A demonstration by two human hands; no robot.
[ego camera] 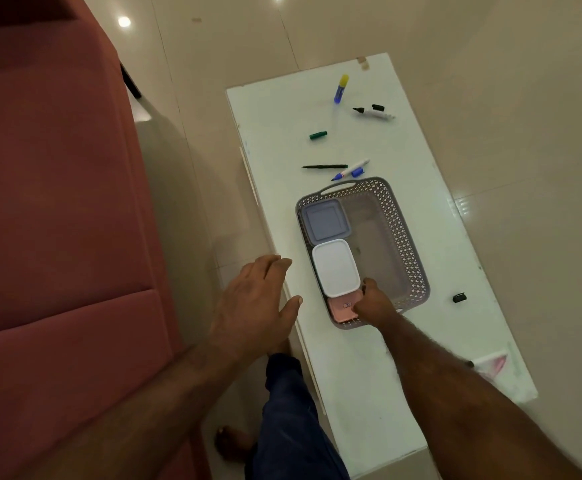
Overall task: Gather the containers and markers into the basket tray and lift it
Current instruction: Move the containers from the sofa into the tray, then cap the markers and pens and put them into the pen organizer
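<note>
A grey perforated basket tray [405, 237] lies on the white table [369, 375]. Along its left side sit a blue-lidded container [324, 221], a white-lidded container [335, 266] and a pink container [341, 311]. My right hand [372, 301] grips the pink container at the tray's near end. My left hand [255, 303] hovers open over the table's left edge, holding nothing. Beyond the tray lie a blue marker [350, 170], a thin dark pen [324, 166], a green marker piece [318, 135], a black marker [374, 112] and a blue and yellow glue stick [341, 88].
A red sofa [57, 202] fills the left side, close to the table. A small black cap [459, 298] lies right of the tray. A pink-marked paper [494, 365] rests at the table's near right corner. My leg and foot show below the table edge.
</note>
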